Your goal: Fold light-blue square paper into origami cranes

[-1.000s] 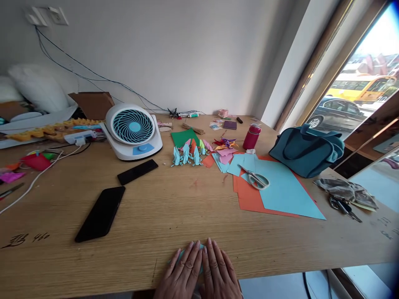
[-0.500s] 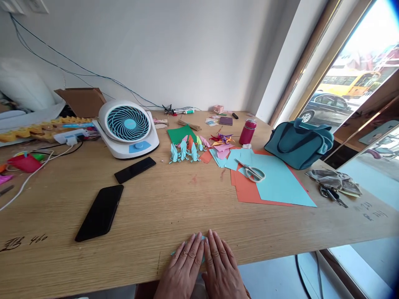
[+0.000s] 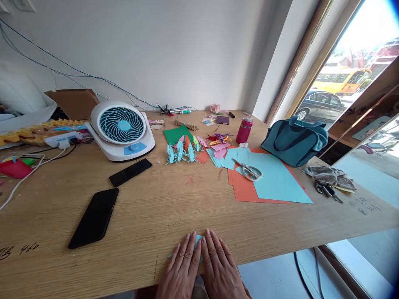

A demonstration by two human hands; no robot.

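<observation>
Both my hands lie flat, side by side, at the front edge of the wooden table (image 3: 137, 224). Under the fingers of my left hand (image 3: 182, 265) is a small piece of light blue paper (image 3: 198, 238); only its top tip and a bit at the left show, so its folded shape is mostly hidden. My right hand (image 3: 220, 265) rests close against the left, its fingers straight and at the paper's right side. Farther back stand several light blue folded paper figures (image 3: 180, 152), with pink, orange and green ones behind them.
Scissors (image 3: 251, 171) lie on light blue sheets (image 3: 280, 178) over orange sheets (image 3: 246, 194). Two black phones (image 3: 95, 218) lie at left, near a white fan (image 3: 121, 126). A red bottle (image 3: 244, 131), a teal bag (image 3: 294, 141) and keys (image 3: 327, 191) are at right.
The left hand has slid slightly left and down, uncovering more of the paper's top tip. The right hand stays nearly in place. The whole view has shifted a little.
</observation>
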